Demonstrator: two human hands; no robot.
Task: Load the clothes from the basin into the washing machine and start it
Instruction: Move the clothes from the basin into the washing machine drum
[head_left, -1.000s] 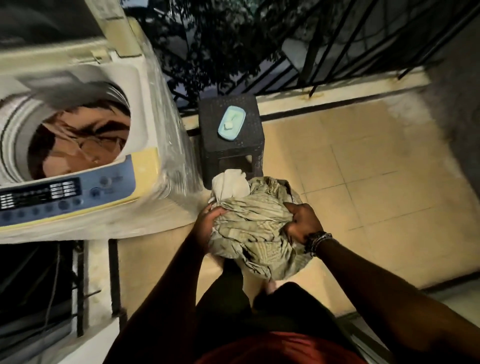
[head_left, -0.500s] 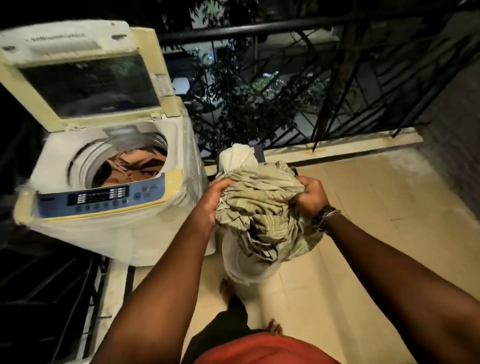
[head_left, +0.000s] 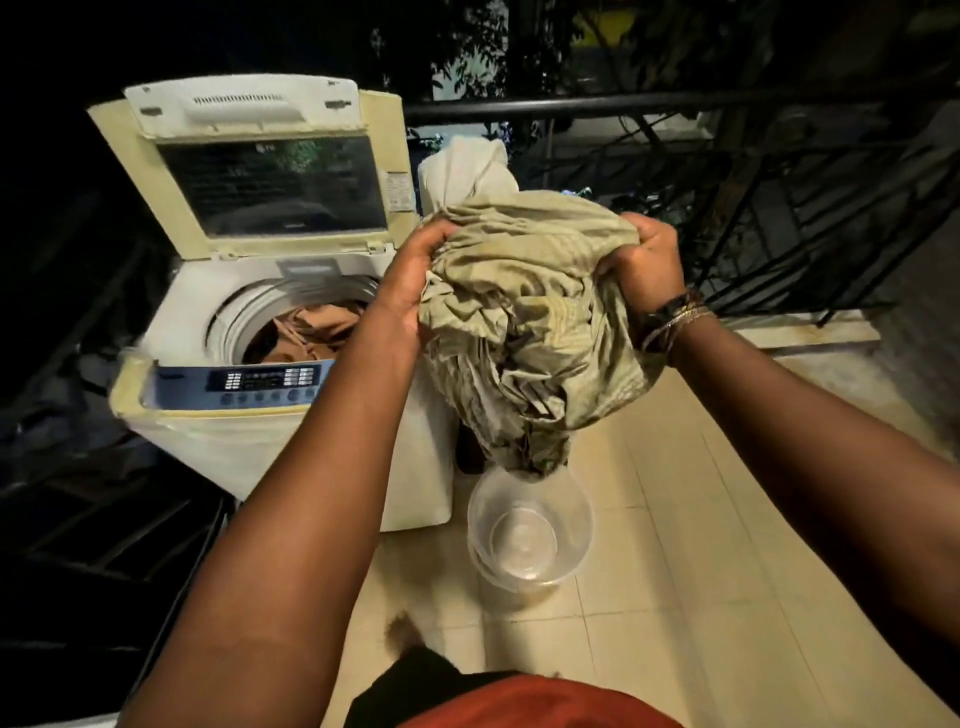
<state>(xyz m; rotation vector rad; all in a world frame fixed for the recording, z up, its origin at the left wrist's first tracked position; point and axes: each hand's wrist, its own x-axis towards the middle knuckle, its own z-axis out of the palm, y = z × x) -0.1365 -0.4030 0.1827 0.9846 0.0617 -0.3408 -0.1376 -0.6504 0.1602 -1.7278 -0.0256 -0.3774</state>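
Note:
A bundle of olive-green clothes (head_left: 524, 317) with a white garment (head_left: 467, 171) on top hangs in the air between my hands. My left hand (head_left: 415, 275) grips its left side and my right hand (head_left: 644, 260) grips its right side. The bundle is just right of the top-loading washing machine (head_left: 249, 415), whose lid (head_left: 270, 171) stands open. Brown clothes (head_left: 311, 327) lie in the drum. The clear plastic basin (head_left: 530, 530) sits empty on the floor below the bundle, beside the machine.
A blue control panel (head_left: 249, 387) runs along the machine's front edge. A black metal railing (head_left: 675, 98) borders the balcony behind. Beige floor tiles (head_left: 701, 545) spread to the right. A dark stool is mostly hidden behind the bundle.
Both hands have lifted the bundle higher, clear of the basin, which is now visible empty on the floor. The view has tilted up, bringing the open lid into sight.

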